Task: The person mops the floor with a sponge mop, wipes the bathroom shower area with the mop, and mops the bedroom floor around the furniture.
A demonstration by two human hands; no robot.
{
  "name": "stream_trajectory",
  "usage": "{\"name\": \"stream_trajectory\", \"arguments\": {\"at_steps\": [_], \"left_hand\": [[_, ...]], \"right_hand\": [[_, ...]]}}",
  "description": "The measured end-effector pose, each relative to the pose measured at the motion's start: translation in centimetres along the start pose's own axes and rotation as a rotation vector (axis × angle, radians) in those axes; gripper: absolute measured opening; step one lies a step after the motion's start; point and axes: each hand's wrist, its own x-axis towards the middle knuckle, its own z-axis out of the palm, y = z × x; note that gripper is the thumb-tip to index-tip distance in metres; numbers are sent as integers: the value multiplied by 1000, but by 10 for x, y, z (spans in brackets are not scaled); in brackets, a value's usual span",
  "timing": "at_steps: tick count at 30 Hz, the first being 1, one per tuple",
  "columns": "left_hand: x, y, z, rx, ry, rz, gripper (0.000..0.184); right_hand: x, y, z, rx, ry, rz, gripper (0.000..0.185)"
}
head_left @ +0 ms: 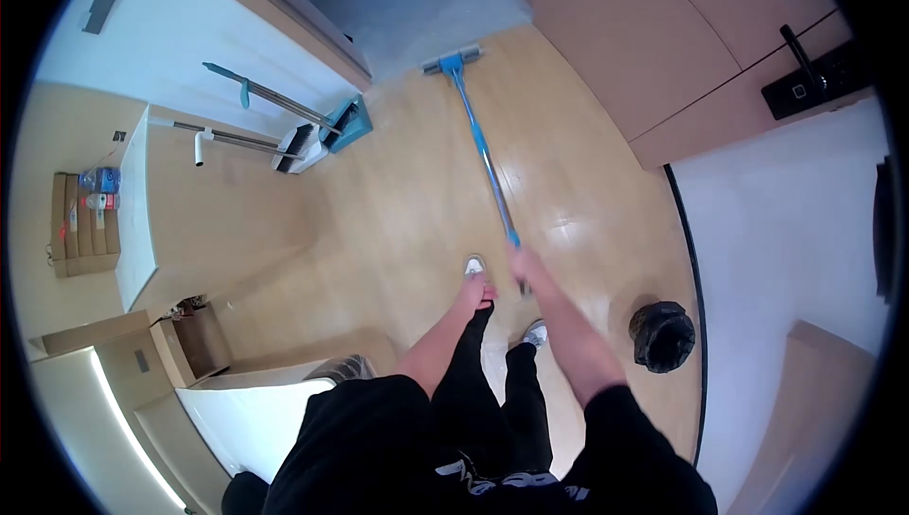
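My right hand (527, 267) is wrapped around the upper end of a blue and silver sponge mop (485, 150). The mop slants away from me, and its wide grey head (453, 61) rests on the floor near the doorway. My left hand (479, 293) hangs to the left of the handle, apart from it, over my leg and just below one shoe. Its fingers look curled in, and I see nothing in them.
On the left wall side, two long-handled brooms stand with a white dustpan (308, 157) and a teal dustpan (354, 127). A black-lined trash bin (662, 336) is at the right. A white-topped counter (138, 212) juts out at left; a door with a black handle (805, 70) is at upper right.
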Motion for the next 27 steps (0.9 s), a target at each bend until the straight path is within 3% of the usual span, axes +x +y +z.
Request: {"name": "stream_trajectory", "arguments": {"at_steps": [2, 3, 4, 5, 6, 7, 8, 9, 10, 11, 13, 15, 17, 19, 21, 23, 24, 25, 26, 27], "left_hand": [[4, -41, 17, -33, 0, -95, 51], [13, -72, 32, -65, -26, -151, 56], [9, -101, 51, -83, -25, -173, 55], [27, -155, 62, 127, -226, -22, 54], [-4, -162, 92, -30, -125, -227, 53], [-14, -195, 118, -21, -149, -275, 54], [-24, -227, 144, -11, -173, -323, 56], [-32, -260, 170, 1, -198, -370, 58], [-59, -266, 190, 0, -260, -424, 62], [-66, -299, 212, -47, -245, -526, 52], [-47, -409, 235, 305, -480, -209, 41], [-97, -340, 238, 299, 88, -308, 27], [-89, -273, 215, 263, 97, -352, 31], [-45, -259, 184, -48, -265, -229, 29], [-8, -218, 153, -193, -206, -38, 27], [53, -179, 110, 122, -80, 121, 23], [77, -146, 76, 250, -219, 210, 27], [64, -87, 42, 221, -109, 245, 30], [46, -28, 11, 161, -55, 267, 31], [84, -9, -13, 137, 9, 322, 33]], "right_hand": [[-53, 129, 39, 124, 16, -154, 44], [-133, 125, 2, 320, -205, 38, 35], [-183, 162, -8, 281, -254, 77, 30], [-215, 268, 16, 250, -199, -105, 27], [-278, 287, -3, 353, -304, 118, 27], [-338, 298, -23, 431, -339, 336, 24], [-393, 338, -27, 477, -324, 390, 27], [-437, 347, -37, 135, -249, 535, 31], [-486, 382, -36, -74, -110, 329, 38], [-521, 318, -64, -162, -32, 323, 52], [-552, 322, -74, -221, -100, 407, 52], [-539, 325, -81, -227, -192, 412, 53], [-509, 319, -88, -238, -265, 364, 53], [-469, 299, -86, -243, -306, 346, 54], [-415, 247, -75, -265, -294, 517, 52], [-355, 159, -53, -156, -223, 479, 41], [-323, 110, -42, -216, -210, 453, 41], [-300, 80, -29, -280, -200, 428, 42], [-272, 114, 4, -257, -124, 256, 48], [-241, 76, 20, -72, -166, 282, 49]]}}
